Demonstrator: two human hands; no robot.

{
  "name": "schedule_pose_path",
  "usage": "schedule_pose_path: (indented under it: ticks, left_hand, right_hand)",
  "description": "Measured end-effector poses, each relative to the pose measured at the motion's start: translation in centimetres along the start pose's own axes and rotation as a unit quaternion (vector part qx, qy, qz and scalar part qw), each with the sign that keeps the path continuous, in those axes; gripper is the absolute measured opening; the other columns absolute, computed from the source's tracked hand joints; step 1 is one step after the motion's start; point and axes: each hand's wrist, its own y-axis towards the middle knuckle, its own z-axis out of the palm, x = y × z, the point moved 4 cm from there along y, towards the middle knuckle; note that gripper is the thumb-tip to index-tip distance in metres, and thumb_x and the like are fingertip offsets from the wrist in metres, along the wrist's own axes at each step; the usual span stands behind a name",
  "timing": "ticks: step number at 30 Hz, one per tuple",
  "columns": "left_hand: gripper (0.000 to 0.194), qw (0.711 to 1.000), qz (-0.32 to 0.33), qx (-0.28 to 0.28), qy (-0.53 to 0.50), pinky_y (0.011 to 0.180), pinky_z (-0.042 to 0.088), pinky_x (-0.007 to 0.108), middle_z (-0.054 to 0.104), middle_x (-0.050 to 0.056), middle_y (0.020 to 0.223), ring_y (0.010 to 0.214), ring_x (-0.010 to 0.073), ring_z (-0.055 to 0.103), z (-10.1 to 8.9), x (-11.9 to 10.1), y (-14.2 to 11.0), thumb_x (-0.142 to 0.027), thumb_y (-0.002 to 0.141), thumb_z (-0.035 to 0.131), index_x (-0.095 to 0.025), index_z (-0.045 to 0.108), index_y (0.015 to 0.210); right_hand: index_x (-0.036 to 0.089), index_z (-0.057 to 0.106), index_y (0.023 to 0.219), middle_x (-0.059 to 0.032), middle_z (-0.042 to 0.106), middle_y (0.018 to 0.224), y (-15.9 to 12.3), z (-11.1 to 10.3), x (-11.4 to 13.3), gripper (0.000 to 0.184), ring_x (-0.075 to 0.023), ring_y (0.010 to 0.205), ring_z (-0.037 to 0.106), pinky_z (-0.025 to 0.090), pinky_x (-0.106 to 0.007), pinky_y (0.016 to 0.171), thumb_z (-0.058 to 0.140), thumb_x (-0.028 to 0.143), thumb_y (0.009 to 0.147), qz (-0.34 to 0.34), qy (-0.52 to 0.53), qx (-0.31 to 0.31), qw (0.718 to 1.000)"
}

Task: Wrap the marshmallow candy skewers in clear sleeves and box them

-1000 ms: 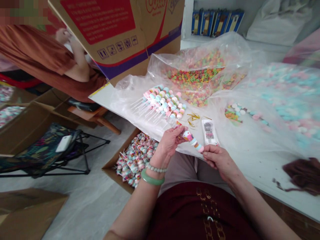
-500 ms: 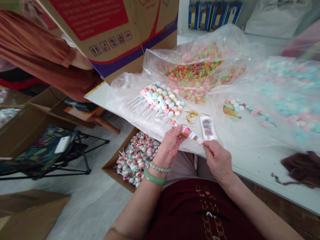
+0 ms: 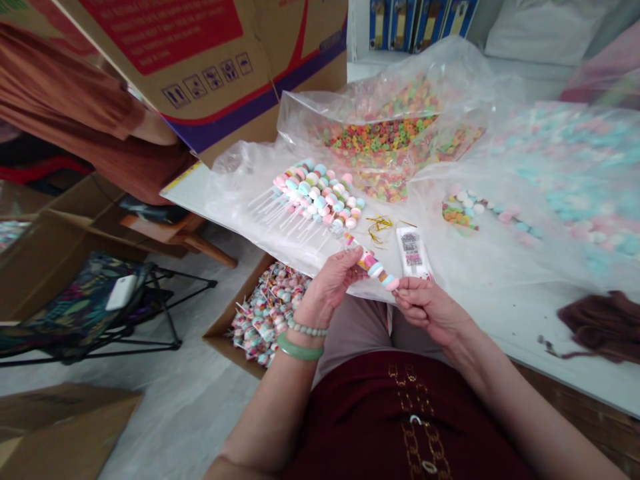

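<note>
A marshmallow skewer [image 3: 383, 276] in white, blue, brown and pink is held between my hands over the table's front edge. My left hand [image 3: 330, 283] is closed on its upper part, where a colourful printed plastic wrapper [image 3: 367, 259] covers some of it. My right hand [image 3: 433, 310] pinches at the pink lower end; the fingers hide any stick there. Just beyond lie finished-looking rows of marshmallow skewers [image 3: 320, 197] with white sticks, gold twist ties [image 3: 380, 227] and a white packet of printed wrappers [image 3: 413, 251].
Clear bags of ring cereal [image 3: 383, 137] and pastel marshmallows [image 3: 575, 180] lie behind. A large carton [image 3: 220, 80] stands back left. Below the table edge, a box [image 3: 235, 353] holds many wrapped skewers. A folding chair [image 3: 100, 300] is left, a dark cloth [image 3: 600, 325] right.
The view has shifted slightly. The skewer and wrapper now show more above my left hand's fingers, and my right hand has turned at the lower end, keeping its pinch.
</note>
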Motion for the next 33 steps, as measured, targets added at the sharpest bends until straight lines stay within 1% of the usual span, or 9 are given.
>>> schedule_pose_path:
  ticks: [3,9,11,17,20,22,27,31,33]
  left_hand:
    - [0.027,0.999,-0.012,0.026,0.043,0.065,0.05,0.026,0.068,0.005,0.074,0.066,0.0144,0.062,-0.7,-0.7,0.0,-0.035,0.064,0.079,-0.011,0.069,0.074]
    - [0.025,0.994,-0.019,0.053,0.097,0.06,0.045,0.022,0.067,0.006,0.07,0.059,0.0124,0.059,0.0,-0.9,-0.7,-0.034,0.067,0.077,-0.011,0.069,0.073]
    - [0.024,0.995,-0.009,0.051,0.091,0.062,0.046,0.022,0.067,0.006,0.071,0.062,0.012,0.06,0.5,-0.7,-0.9,-0.033,0.069,0.076,-0.011,0.069,0.074]
    - [0.023,1.0,-0.013,0.003,0.017,0.07,0.051,0.025,0.068,0.006,0.078,0.072,0.0143,0.063,0.1,0.1,-0.6,-0.029,0.069,0.075,-0.011,0.068,0.082]
    - [0.024,0.998,0.022,-0.035,-0.045,0.073,0.053,0.027,0.068,0.005,0.081,0.077,0.0157,0.065,-0.2,0.0,-0.5,-0.022,0.07,0.074,-0.012,0.066,0.09]
    - [0.023,0.998,0.026,-0.037,-0.054,0.073,0.053,0.028,0.068,0.006,0.081,0.079,0.0175,0.066,-0.1,-0.1,-0.4,-0.02,0.071,0.072,-0.011,0.064,0.092]
    - [0.025,0.998,0.04,-0.03,-0.045,0.069,0.053,0.026,0.068,0.007,0.08,0.076,0.0182,0.067,0.2,-0.3,-0.5,-0.02,0.071,0.073,-0.011,0.064,0.093]
    - [0.029,0.998,0.038,-0.004,-0.059,0.076,0.054,0.029,0.069,0.007,0.087,0.082,0.0192,0.067,0.1,0.1,-0.3,-0.026,0.072,0.074,-0.013,0.065,0.097]
    - [0.03,0.997,0.036,-0.007,-0.061,0.077,0.054,0.029,0.069,0.007,0.086,0.082,0.019,0.067,0.1,0.3,-0.3,-0.027,0.071,0.074,-0.013,0.065,0.097]
  right_hand:
    - [0.015,0.055,0.071,0.0065,0.046,0.054,-0.1,0.0,0.2,0.019,-0.0002,0.036,0.016,0.007,-0.017,0.036,0.071,0.021,0.062,0.045,0.044,0.033,0.998]
    - [0.016,0.058,0.071,0.0059,0.045,0.05,0.1,-0.6,0.5,0.014,-0.006,0.039,0.03,0.017,-0.019,0.038,0.064,0.029,0.068,-0.079,-0.149,-0.15,0.974]
    - [0.018,0.061,0.072,0.0034,0.05,0.054,-0.2,-0.2,0.7,0.01,-0.0107,0.049,0.042,0.031,-0.022,0.046,0.056,0.027,0.075,-0.164,-0.291,-0.193,0.922]
    - [0.017,0.066,0.096,-0.0058,0.06,0.077,-2.0,2.0,1.1,0.027,-0.0175,0.074,0.055,0.04,-0.028,0.07,0.039,0.016,0.091,-0.368,-0.622,-0.215,0.657]
    - [0.018,0.066,0.102,-0.006,0.059,0.077,-2.1,2.1,1.1,0.03,-0.0181,0.073,0.054,0.04,-0.028,0.069,0.037,0.015,0.093,-0.363,-0.665,-0.221,0.615]
    - [0.019,0.065,0.104,-0.0062,0.06,0.082,-1.7,1.7,1.1,0.03,-0.0179,0.076,0.055,0.041,-0.028,0.07,0.039,0.014,0.091,-0.348,-0.643,-0.204,0.651]
    - [0.021,0.066,0.081,-0.0015,0.061,0.075,-0.9,0.5,1.0,0.014,-0.0174,0.073,0.056,0.042,-0.029,0.068,0.052,0.021,0.08,-0.256,-0.497,-0.198,0.805]
    - [0.018,0.057,0.068,0.0046,0.046,0.051,-0.5,0.2,0.3,0.014,-0.0094,0.043,0.039,0.029,-0.021,0.041,0.061,0.031,0.073,-0.1,-0.208,-0.161,0.96]
    - [0.017,0.056,0.071,0.007,0.041,0.048,-0.3,0.4,-0.1,0.016,-0.0059,0.038,0.029,0.02,-0.018,0.036,0.066,0.029,0.068,-0.021,-0.054,-0.09,0.994]
